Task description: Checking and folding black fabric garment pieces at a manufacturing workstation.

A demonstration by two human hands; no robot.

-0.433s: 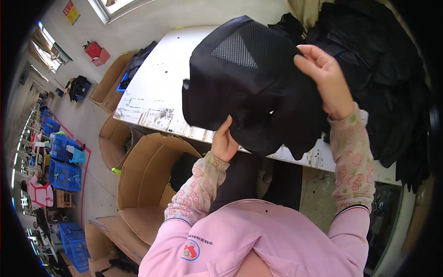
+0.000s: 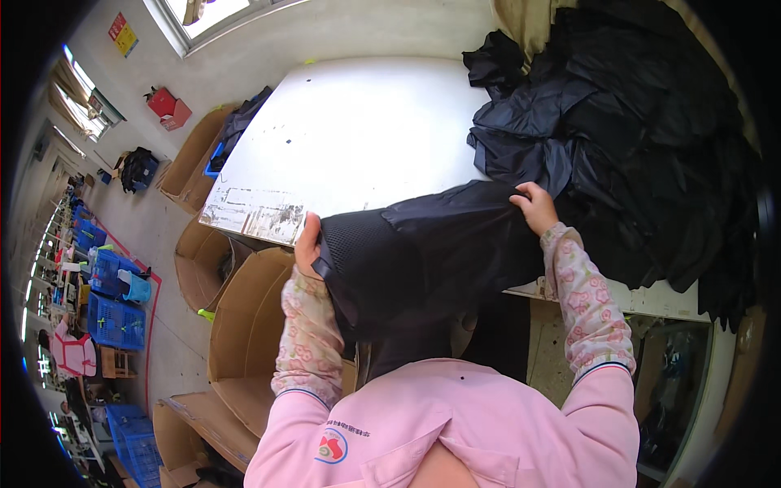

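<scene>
A black fabric piece with a mesh panel at its left end is stretched between my two hands, over the near edge of the white table. My left hand holds its left end, the thumb up and the other fingers hidden behind the cloth. At the upper right corner, my right hand pinches the fabric between thumb and fingers. The lower part of the piece hangs below the table edge, in front of my lap. Just beyond my right hand lies a large heap of black fabric pieces.
Open cardboard boxes stand on the floor left of the table. Farther left are blue plastic crates along a red floor line. A red box hangs on the wall below the window.
The fabric piece has come down from above the table to its near edge and is now spread sideways. My left hand has moved left; my right hand has lowered toward me.
</scene>
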